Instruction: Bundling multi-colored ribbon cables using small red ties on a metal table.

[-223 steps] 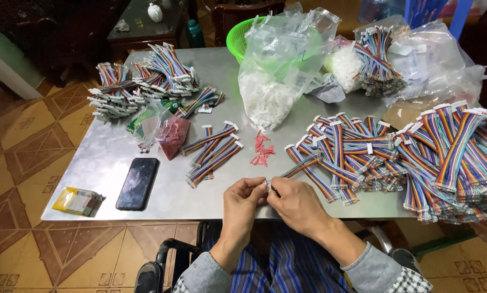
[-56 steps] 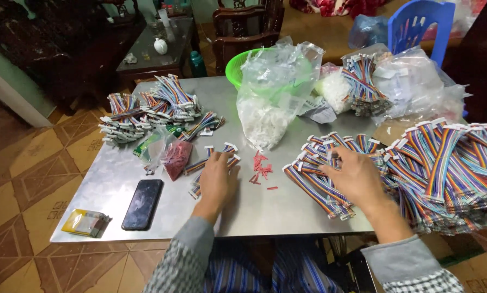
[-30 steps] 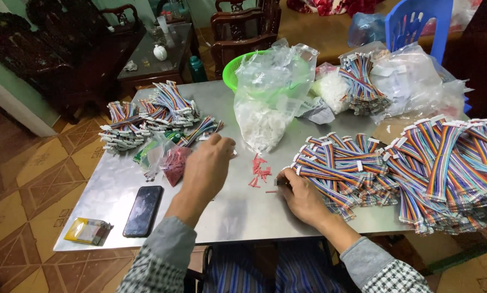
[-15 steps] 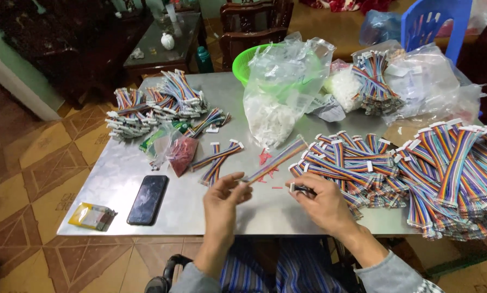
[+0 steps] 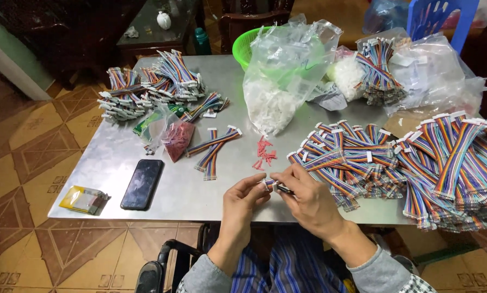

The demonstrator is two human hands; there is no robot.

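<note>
Both hands meet over the front edge of the metal table. My left hand pinches the white connector end of a rainbow ribbon cable between thumb and fingers. My right hand grips the same cable from the right and also holds a thin dark tool. Small red connector pieces lie scattered just beyond the hands. A heap of rainbow ribbon cables lies immediately right of my right hand.
A black phone and a small yellow packet lie at front left. Two loose cables, a bag of red parts, clear bags, a green basin and further cable piles crowd the table.
My left hand came back from the loose cables at mid-table to the front edge. Both hands have closed together on one cable end.
</note>
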